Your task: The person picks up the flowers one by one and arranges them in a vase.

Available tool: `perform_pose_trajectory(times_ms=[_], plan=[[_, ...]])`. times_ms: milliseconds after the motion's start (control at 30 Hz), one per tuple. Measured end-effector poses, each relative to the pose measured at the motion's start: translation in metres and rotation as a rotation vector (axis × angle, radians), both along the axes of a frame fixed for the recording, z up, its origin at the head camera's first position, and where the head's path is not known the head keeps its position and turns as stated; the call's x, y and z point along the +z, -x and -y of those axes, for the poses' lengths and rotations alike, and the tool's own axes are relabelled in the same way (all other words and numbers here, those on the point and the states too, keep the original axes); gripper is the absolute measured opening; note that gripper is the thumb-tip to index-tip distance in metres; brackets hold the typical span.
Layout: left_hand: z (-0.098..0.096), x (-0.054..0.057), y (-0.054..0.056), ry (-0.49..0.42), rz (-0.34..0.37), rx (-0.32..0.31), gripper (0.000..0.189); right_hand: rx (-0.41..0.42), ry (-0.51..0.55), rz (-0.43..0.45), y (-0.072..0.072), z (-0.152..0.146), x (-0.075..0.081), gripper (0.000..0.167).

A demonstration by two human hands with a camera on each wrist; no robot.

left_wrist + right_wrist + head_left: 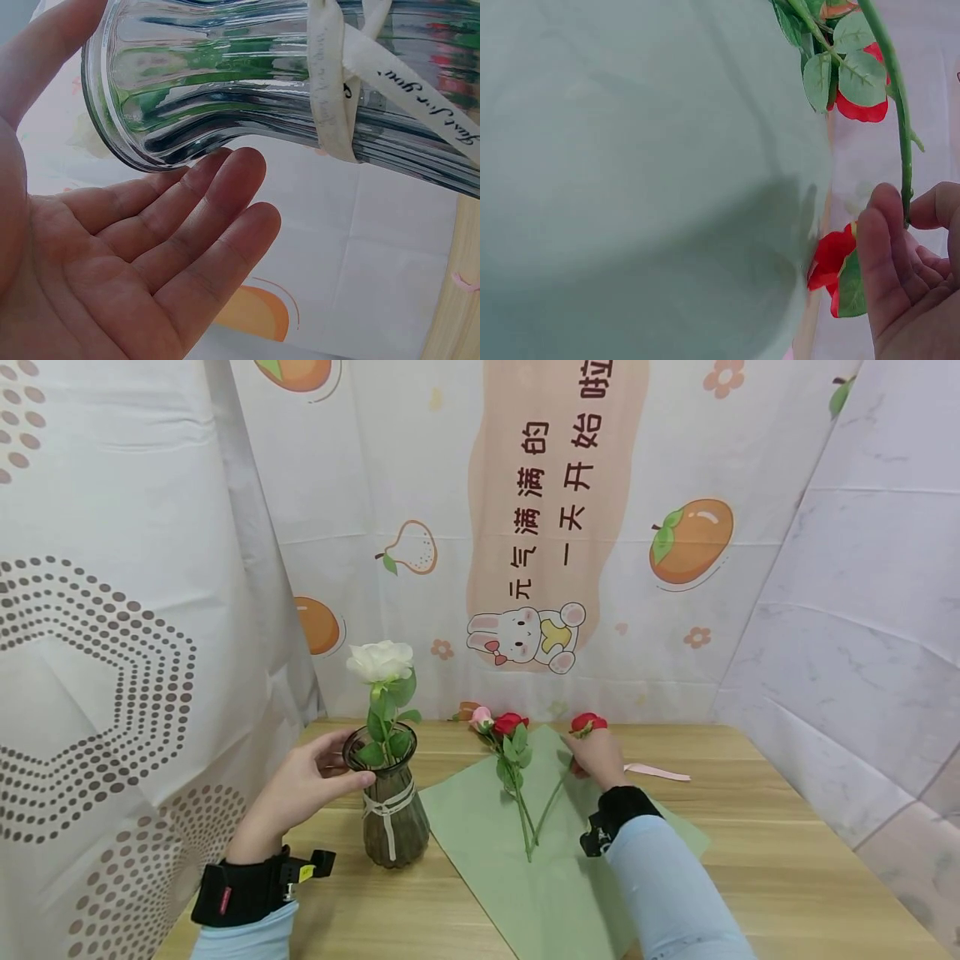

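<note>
On the table's left stands a dark glass vase [396,827] tied with a white ribbon, holding a white rose [381,662] upright. My left hand [311,777] holds the vase at its neck, thumb in front and fingers at the rim's far side. In the left wrist view, the hand's lower fingers [217,255] lie beside the glass. My right hand [596,756] pinches the green stem [901,127] of a red rose [588,722] between thumb and fingertips. Another red rose [510,723] and a pink rose [482,718] lie to its left.
A green paper sheet [487,827] lies spread on the wooden table [787,843] under the flowers. A pink ribbon [658,772] lies right of my right hand. Printed cloth [420,610] hangs behind the table, with more cloth along both sides.
</note>
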State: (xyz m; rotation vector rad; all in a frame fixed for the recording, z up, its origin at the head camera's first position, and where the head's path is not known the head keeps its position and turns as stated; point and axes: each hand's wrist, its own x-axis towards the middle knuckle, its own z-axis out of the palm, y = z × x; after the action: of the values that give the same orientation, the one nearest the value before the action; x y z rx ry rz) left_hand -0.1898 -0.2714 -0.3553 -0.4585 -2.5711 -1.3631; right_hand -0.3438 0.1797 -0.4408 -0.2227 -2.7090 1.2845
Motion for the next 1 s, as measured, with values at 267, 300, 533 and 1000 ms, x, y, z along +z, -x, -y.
perform_pose_trajectory(times_ms=[267, 300, 533, 1000], plan=[[0.000, 0.000, 0.000, 0.011, -0.016, -0.004, 0.075, -0.011, 0.084, -0.014, 0.005, -0.009, -0.003, 0.029], [0.000, 0.000, 0.001, 0.005, -0.016, -0.003, 0.075, -0.007, 0.096, -0.014, 0.004, -0.009, -0.003, 0.028], [0.000, -0.001, 0.002, -0.006, -0.015, -0.003, 0.074, 0.019, 0.148, 0.004, -0.002, -0.013, -0.002, 0.026], [0.000, -0.001, 0.001, 0.009, -0.004, 0.011, 0.075, 0.055, 0.154, 0.037, -0.001, -0.017, -0.006, 0.032]])
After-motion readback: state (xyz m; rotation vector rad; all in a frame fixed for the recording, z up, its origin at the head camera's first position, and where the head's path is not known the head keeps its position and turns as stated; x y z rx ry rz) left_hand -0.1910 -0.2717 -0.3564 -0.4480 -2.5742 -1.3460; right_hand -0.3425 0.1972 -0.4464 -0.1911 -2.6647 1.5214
